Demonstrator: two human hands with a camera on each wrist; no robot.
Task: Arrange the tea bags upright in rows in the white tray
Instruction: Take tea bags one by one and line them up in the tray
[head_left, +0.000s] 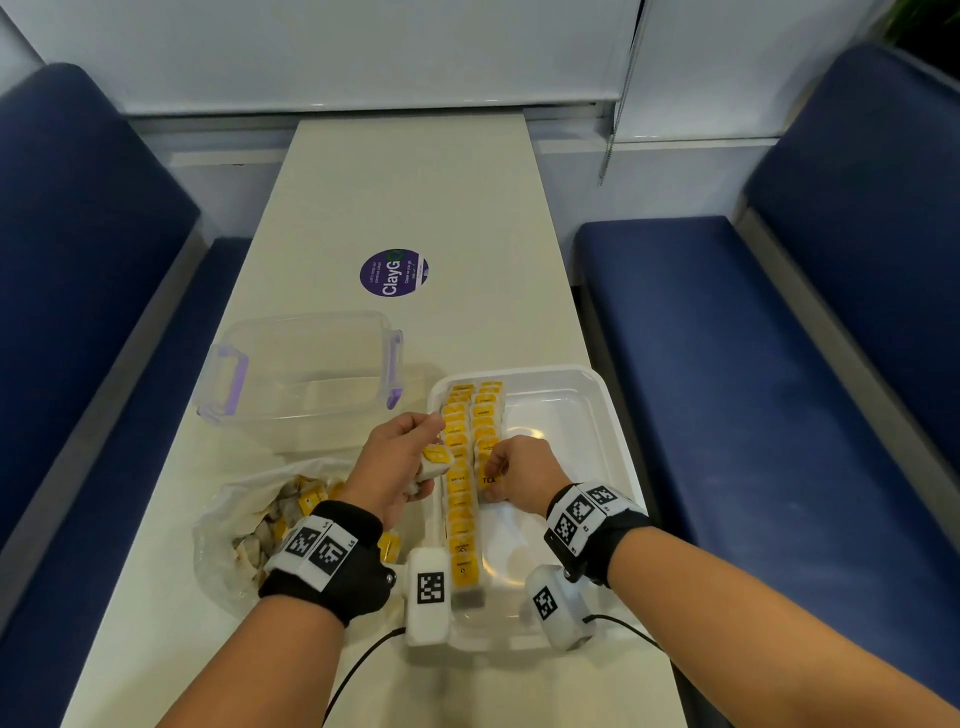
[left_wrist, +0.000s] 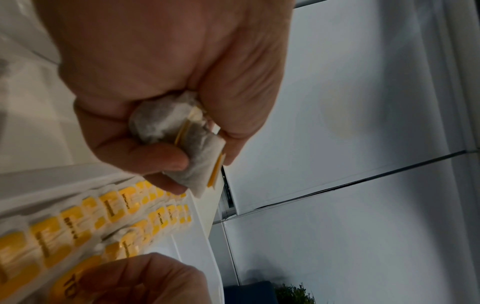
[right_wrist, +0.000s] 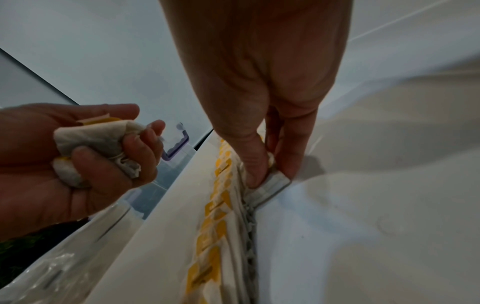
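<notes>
Where rows (head_left: 470, 457) end, bare tray floor (head_left: 566, 431)

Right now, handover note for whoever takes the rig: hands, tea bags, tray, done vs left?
Left hand: grips a small bunch of yellow-tagged tea bags, beside the tray.
Right hand: pinches one tea bag, setting it at the near end of the second row.
White plastic tray: one long upright row along its left wall, a shorter second row beside it; right part unfilled.
Left: finish the second row, more rows from the clear plastic bag of loose tea bags.
</notes>
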